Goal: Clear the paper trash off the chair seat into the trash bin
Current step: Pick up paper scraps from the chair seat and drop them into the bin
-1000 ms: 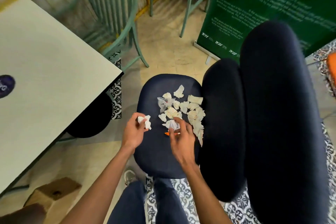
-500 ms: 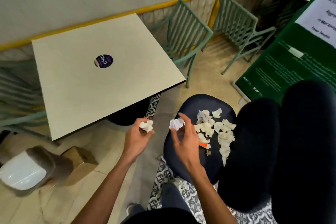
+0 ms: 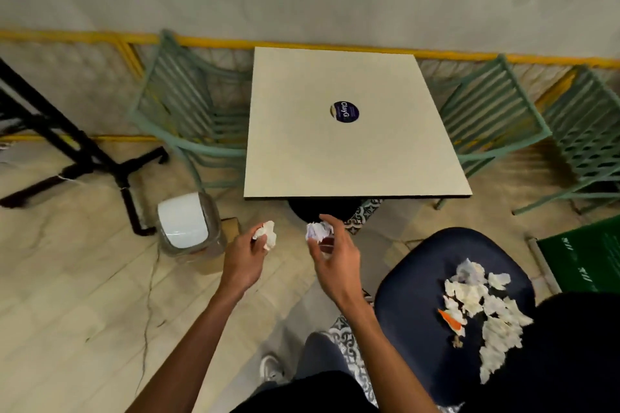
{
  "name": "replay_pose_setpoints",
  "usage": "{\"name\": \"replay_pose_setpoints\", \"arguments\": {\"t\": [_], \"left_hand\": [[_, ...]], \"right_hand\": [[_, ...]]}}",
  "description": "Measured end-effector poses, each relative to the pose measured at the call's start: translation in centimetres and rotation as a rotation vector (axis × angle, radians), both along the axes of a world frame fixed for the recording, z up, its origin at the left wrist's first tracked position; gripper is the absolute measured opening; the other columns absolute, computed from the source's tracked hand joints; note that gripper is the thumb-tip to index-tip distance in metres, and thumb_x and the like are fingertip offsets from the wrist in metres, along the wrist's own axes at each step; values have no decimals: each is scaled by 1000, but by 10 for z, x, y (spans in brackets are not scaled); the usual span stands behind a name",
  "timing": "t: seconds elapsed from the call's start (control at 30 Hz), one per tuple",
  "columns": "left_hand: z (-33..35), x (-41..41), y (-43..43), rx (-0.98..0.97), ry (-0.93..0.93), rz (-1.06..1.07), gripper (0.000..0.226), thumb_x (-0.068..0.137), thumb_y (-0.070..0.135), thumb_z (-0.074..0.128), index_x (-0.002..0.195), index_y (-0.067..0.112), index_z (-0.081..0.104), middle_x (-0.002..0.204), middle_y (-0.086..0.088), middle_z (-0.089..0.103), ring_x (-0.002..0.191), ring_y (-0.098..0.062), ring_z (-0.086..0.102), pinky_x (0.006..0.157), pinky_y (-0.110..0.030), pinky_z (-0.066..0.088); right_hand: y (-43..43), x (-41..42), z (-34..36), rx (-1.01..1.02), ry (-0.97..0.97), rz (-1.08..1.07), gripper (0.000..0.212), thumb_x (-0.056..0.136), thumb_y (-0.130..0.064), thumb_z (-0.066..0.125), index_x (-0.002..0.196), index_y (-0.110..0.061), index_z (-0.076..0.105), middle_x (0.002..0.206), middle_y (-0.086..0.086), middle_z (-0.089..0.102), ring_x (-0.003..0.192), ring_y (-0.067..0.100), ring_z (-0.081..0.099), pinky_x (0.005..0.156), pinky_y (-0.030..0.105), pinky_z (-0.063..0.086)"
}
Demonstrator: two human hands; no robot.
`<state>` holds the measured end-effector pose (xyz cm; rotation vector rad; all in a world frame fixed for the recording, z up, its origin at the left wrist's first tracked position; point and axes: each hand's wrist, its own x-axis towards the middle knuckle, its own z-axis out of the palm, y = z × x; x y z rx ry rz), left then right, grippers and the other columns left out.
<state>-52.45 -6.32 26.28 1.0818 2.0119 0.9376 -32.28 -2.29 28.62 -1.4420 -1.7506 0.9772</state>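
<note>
At far left I see a black metal stand (image 3: 84, 157) on the pale floor; just right of it sits the trash bin (image 3: 188, 223), its white swing lid facing up, with a cardboard box (image 3: 229, 226) touching its right side; a green slatted chair (image 3: 188, 111) stands behind it. My left hand (image 3: 246, 256) reaches forward with the forearm running up from the bottom edge, wrist straight, fingers curled closed around 1 crumpled white paper wad (image 3: 266, 233) that pokes out above the knuckles; it hangs over the floor, near the bin but to its right, not above the lid. My right hand (image 3: 333, 260) is raised just beside it, palm turned left, thumb and fingertips pinching a second wad (image 3: 317, 231) with faint purple print, the other fingers loosely bent. Beyond both hands stands the square cream table (image 3: 335, 161) with 1 round dark sticker (image 3: 344, 112). Further right, 2 more green chairs (image 3: 496, 117) line the wall. At lower right the dark blue chair seat (image 3: 419, 295) carries the remaining paper trash (image 3: 483, 312), a loose heap of torn white scraps with 1 orange piece (image 3: 451, 318) at its left edge; a green banner (image 3: 583, 258) lies beyond.
</note>
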Motion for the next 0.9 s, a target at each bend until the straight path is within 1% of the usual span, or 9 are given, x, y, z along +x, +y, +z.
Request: {"name": "replay_pose_setpoints", "arguments": {"t": [0.07,0.13,0.23,0.37,0.47,0.6,0.67,0.77,0.9], "left_hand": [[0,-26,-12,6,17,57,35,105,15,55,138,17,63,124,-5,70,111,-26,66,92,-30,49],[-3,-56,-23,12,6,116,35,105,14,53,140,17,59,124,0,65,111,-22,63,93,-30,49],[-17,-96,-35,-38,-10,255,34,103,11,56,136,18,49,119,-8,67,90,-27,71,74,-39,61],[-38,-145,-42,-67,26,362,20,103,17,58,120,17,46,107,-14,69,76,-26,71,62,-31,55],[-54,-175,-42,-56,72,360,20,101,27,61,108,30,42,94,-5,71,74,-21,72,67,-39,60],[-82,-215,-35,-44,90,379,19,98,29,66,99,26,48,79,7,66,70,-18,70,64,-42,59],[-95,-234,-29,-51,111,396,20,96,31,69,97,24,51,76,7,64,69,-18,70,63,-38,58],[-107,-248,-21,-115,134,408,17,95,20,70,102,23,55,79,4,69,69,-14,70,62,-35,59],[-124,-268,-14,-163,142,380,14,97,19,68,100,26,57,75,6,68,65,-7,66,58,-25,51]], "right_hand": [[2,-30,-1,9,-15,91,42,100,-28,71,138,-33,54,124,-8,66,98,8,70,84,14,56],[5,-65,-7,4,-8,184,40,100,-25,71,136,-34,55,124,-5,65,99,7,68,85,17,58],[10,-110,-17,-50,-23,282,40,100,-26,70,135,-39,54,129,-4,62,103,8,68,84,6,52],[20,-169,-44,-93,-40,386,38,102,-31,69,138,-32,58,137,1,57,108,10,65,91,8,52],[31,-205,-66,-137,-77,432,36,102,-34,69,137,-29,62,142,0,54,109,10,64,93,9,53],[49,-252,-97,-172,-113,507,38,101,-38,70,138,-32,61,140,-3,57,107,7,64,90,1,46],[56,-276,-115,-211,-119,530,40,101,-40,70,139,-35,58,137,-2,60,107,10,66,90,5,49],[59,-301,-134,-264,-147,519,45,101,-49,66,141,-35,49,133,-1,65,110,14,67,95,27,58],[54,-331,-153,-389,-135,443,53,99,-44,72,140,-24,46,122,-2,69,105,15,69,90,22,53]]}}
